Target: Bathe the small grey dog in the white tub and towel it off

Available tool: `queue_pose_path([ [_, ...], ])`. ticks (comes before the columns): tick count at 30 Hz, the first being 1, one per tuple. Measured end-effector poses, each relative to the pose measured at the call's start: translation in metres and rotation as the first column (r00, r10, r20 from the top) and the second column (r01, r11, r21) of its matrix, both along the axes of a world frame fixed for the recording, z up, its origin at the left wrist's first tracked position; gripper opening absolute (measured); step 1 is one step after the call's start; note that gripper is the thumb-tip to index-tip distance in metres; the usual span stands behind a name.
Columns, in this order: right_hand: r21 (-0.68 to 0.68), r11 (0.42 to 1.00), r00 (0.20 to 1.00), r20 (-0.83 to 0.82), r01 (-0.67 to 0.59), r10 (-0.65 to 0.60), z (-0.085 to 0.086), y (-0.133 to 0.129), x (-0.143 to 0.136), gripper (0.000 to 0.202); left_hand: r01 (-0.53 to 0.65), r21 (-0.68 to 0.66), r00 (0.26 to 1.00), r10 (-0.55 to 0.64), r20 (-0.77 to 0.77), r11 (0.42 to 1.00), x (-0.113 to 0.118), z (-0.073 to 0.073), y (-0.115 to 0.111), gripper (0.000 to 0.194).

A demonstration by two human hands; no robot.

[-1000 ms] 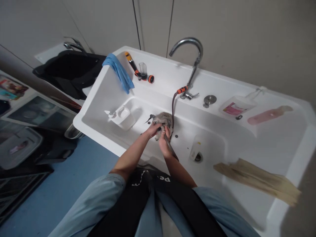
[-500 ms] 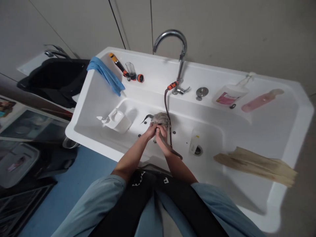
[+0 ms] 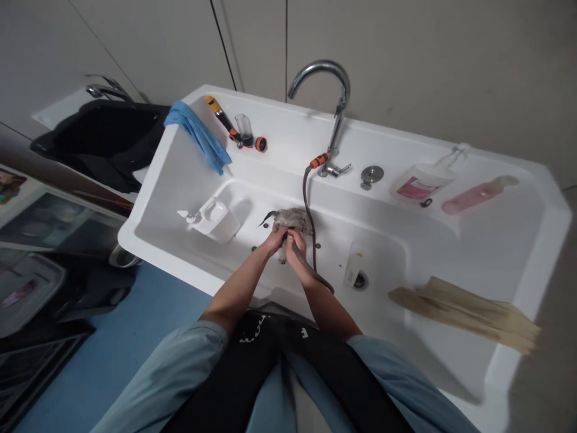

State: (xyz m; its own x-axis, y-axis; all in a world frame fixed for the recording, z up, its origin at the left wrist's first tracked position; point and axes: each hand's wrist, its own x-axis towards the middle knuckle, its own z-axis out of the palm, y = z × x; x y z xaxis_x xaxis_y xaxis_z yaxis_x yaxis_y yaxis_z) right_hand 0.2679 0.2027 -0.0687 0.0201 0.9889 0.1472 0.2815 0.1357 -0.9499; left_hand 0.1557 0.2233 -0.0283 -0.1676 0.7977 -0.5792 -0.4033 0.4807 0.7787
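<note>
A small wet grey furry animal [image 3: 295, 219] stands in the white tub [image 3: 356, 216], with a thin dark tail out to the left and a paw showing below my hands. My left hand [image 3: 276, 239] is closed against the animal's near side; which part it grips is hidden. Close beside it, my right hand [image 3: 296, 242] wraps round the end of a brown hose [image 3: 308, 204]. That hose comes down from an orange connector at the chrome tap [image 3: 336, 129], passes right of the animal and loops back along my right forearm. No water can be made out.
A white pump bottle [image 3: 216, 221] is left of the animal. Right of it lie a clear bottle [image 3: 353, 264] and a tan cloth [image 3: 464, 313]. The back ledge holds an orange-black spray gun [image 3: 220, 117], a pink-labelled bottle [image 3: 417, 186] and a pink bottle [image 3: 478, 195]. A blue cloth [image 3: 198, 135] hangs left.
Both hands stay at the animal, and slightly more of its paw shows below them. The camera view has tilted a little; the tub's contents look unmoved.
</note>
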Motion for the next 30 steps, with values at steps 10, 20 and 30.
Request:
queue_pose_path([
  [10, -0.019, 0.998, 0.997, 0.043, -0.059, 0.060, -0.006, 0.003, 0.006, 0.009, -0.015, -0.005, 0.999, 0.015, 0.049, 1.000, 0.001, -0.004, -0.005, 0.047],
  [20, 0.025, 0.985, 0.979, 0.112, -0.172, 0.168, -0.014, 0.006, 0.018, 0.013, 0.031, 0.021, 0.997, -0.032, 0.072, 0.999, 0.001, -0.002, -0.011, 0.041],
  [30, 0.025, 0.990, 0.986, 0.102, -0.136, 0.133, -0.013, -0.003, 0.027, 0.019, 0.026, 0.050, 0.993, -0.031, 0.110, 0.998, 0.010, -0.004, -0.014, 0.046],
])
